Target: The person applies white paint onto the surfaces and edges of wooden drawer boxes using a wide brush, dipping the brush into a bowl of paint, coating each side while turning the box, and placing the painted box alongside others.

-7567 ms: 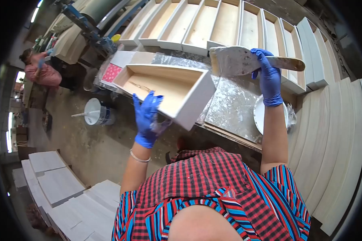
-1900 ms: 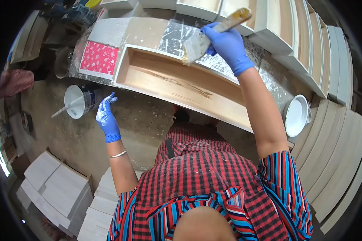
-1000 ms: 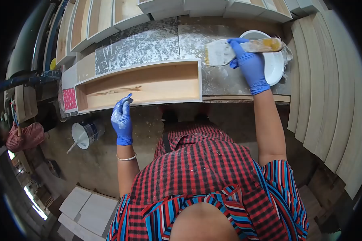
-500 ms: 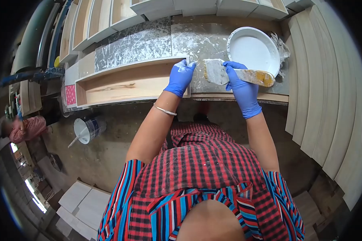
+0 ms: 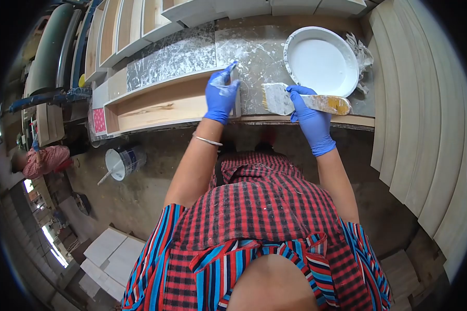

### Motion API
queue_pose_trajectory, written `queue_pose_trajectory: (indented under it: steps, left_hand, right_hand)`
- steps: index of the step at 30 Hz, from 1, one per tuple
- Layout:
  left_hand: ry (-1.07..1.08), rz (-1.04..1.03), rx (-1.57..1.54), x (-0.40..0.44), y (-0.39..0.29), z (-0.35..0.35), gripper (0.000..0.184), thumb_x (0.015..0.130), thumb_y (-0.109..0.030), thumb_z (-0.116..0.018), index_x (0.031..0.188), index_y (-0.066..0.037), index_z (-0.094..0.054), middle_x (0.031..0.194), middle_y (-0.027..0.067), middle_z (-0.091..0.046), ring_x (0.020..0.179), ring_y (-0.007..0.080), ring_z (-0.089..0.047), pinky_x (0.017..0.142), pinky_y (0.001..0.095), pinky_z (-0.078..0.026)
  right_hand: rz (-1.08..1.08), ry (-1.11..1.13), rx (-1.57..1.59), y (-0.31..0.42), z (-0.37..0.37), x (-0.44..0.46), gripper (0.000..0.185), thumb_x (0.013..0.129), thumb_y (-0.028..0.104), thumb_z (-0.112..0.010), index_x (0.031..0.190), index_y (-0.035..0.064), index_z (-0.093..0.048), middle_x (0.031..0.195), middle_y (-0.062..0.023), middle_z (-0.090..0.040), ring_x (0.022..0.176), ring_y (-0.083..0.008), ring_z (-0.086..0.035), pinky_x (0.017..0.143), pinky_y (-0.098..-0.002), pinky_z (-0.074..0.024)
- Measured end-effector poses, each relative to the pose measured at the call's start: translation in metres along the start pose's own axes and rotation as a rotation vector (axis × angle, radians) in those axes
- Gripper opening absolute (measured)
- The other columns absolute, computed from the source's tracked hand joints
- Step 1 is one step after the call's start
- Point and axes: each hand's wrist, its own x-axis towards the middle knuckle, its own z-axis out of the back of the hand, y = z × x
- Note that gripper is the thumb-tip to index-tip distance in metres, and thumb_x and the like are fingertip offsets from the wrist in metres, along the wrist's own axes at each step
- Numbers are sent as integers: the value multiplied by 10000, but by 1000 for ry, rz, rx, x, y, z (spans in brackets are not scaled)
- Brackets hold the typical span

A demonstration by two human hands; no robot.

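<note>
Basin (image 5: 354, 78) of white liquid (image 5: 320, 65), upper right.
Brush (image 5: 278, 99) is gripped by right hand (image 5: 311, 118); drawer (image 5: 158, 110) is overlapped by half-open left hand (image 5: 221, 96).

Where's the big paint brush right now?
In the head view, the brush is in the right hand, just over the table's near edge, between the wooden drawer and the round white tub.
</note>
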Motion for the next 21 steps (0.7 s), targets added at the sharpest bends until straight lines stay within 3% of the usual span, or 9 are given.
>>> queue_pose_trajectory:
  steps: [1,5,7,8,11,17,21]
  left_hand:
    - [2,-19,-199,1,5,5,413,751,-59,-635,1155,-133,-595,868,77,-601,751,181,-577,729,275,-473]
    - [31,-111,-75,-15,4,56,409,795,-7,-562,1188,-118,-568,903,57,-605,796,127,-580,745,254,-464]
    - [176,-109,-200,-35,-7,73,435,813,8,-529,1230,-113,-528,951,65,-602,865,128,-580,784,263,-462]
    - [260,22,-394,-45,-13,72,464,815,28,-510,1266,-79,-484,1030,75,-594,936,132,-566,824,270,-454]
    - [429,248,-591,-65,-34,65,502,791,73,-491,1284,4,-431,1147,88,-560,998,135,-549,868,265,-440]
    - [460,221,-591,-72,-36,58,507,762,85,-475,1264,20,-443,1171,99,-548,1025,151,-548,880,254,-436]
    - [409,101,-450,-72,-35,77,503,730,96,-446,1219,-5,-507,1165,80,-556,1030,147,-550,876,257,-435]
  right_hand:
    - [-7,0,-1,0,1,0,174,866,128,-572,987,9,-611,862,-22,-615,522,-43,-504,470,-183,-432]
    - [-19,34,34,-1,-2,-3,174,870,125,-564,996,13,-608,878,-23,-616,523,-47,-509,475,-182,-435]
    - [-15,49,76,-1,-5,-7,172,870,118,-562,999,13,-605,884,-24,-616,532,-48,-514,480,-182,-437]
    - [-17,57,121,1,-8,-12,172,869,111,-561,1003,11,-602,894,-28,-617,547,-50,-522,487,-182,-441]
    - [-40,139,159,21,-6,-25,167,867,96,-559,1003,9,-599,924,-44,-621,594,-54,-537,508,-182,-450]
    - [28,289,104,37,-13,-30,164,868,102,-556,997,14,-606,904,-37,-619,596,-45,-524,512,-174,-441]
    - [60,226,-46,22,-3,-12,178,869,133,-565,1001,24,-614,880,-19,-620,592,-35,-512,502,-170,-422]
